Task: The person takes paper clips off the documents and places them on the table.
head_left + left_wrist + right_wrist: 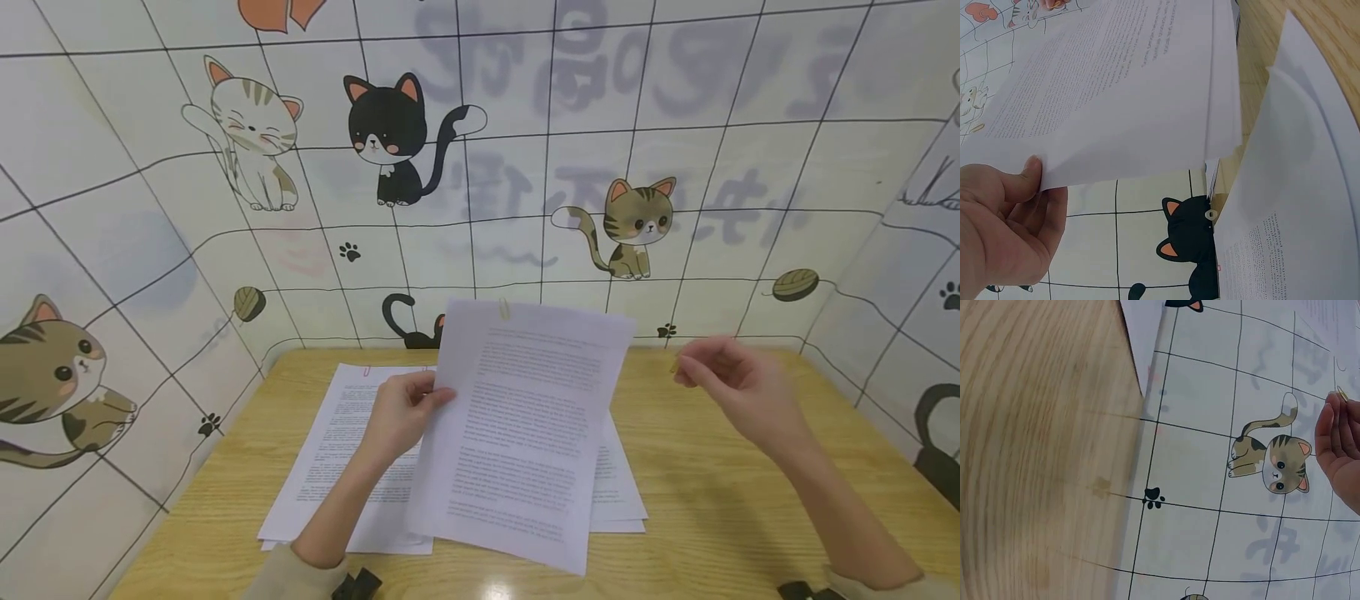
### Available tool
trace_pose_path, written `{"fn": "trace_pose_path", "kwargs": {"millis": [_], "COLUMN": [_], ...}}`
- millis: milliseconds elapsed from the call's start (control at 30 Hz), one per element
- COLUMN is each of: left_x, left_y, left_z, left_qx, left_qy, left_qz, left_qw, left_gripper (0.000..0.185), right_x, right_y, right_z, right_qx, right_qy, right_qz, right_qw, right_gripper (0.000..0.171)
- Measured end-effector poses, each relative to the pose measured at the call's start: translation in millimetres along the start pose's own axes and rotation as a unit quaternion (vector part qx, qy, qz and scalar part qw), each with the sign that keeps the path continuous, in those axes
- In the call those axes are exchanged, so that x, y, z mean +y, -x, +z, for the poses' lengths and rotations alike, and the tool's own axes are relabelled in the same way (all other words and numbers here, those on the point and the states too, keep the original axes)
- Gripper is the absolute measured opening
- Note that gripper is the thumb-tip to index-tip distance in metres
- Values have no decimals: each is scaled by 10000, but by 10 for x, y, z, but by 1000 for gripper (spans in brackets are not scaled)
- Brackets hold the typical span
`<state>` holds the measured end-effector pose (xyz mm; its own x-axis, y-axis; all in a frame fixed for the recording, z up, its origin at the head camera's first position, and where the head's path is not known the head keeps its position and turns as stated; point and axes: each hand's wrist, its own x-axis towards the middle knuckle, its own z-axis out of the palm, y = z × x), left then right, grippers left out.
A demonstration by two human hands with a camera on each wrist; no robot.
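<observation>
Left hand (401,417) pinches the left edge of a clipped sheaf of printed pages (521,425), thumb on top and fingers underneath, holding it tilted up above the wooden table (720,508). Right hand (731,379) is raised beside the sheaf's right edge, not touching it; its curled fingertips pinch a small gold paper clip (1341,395). Two more stacks of pages (337,450) lie flat beneath.

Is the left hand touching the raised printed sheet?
Touching. The left wrist view shows the left hand pinching the corner of the raised sheet; its thumb lies on the paper edge.
</observation>
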<state>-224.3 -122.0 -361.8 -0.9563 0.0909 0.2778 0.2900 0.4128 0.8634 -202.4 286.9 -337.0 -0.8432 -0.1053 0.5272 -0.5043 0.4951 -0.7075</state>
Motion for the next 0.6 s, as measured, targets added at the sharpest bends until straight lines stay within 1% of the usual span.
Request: {"fn": "trace_pose_path", "kwargs": {"millis": [167, 367, 500, 600], "left_x": [-23, -26, -25, -23], "left_y": [-1, -1, -1, -6], "left_z": [1, -4, -7, -11], "left_qx": [2, 27, 30, 25], "left_qy": [98, 146, 194, 204], "left_qz": [9, -29, -78, -118], "left_qw": [10000, 9999, 9998, 9997], "left_gripper": [14, 16, 16, 16], "right_x": [152, 248, 304, 353], "right_y": [13, 51, 86, 112], "right_z": [15, 54, 75, 92], "right_qx": [-517, -1047, -1326, -1469], "right_qy": [13, 145, 162, 91], "right_qz": [-60, 127, 245, 191], "right_qw": [9986, 9943, 9907, 9889], "right_gripper": [11, 7, 8, 8]}}
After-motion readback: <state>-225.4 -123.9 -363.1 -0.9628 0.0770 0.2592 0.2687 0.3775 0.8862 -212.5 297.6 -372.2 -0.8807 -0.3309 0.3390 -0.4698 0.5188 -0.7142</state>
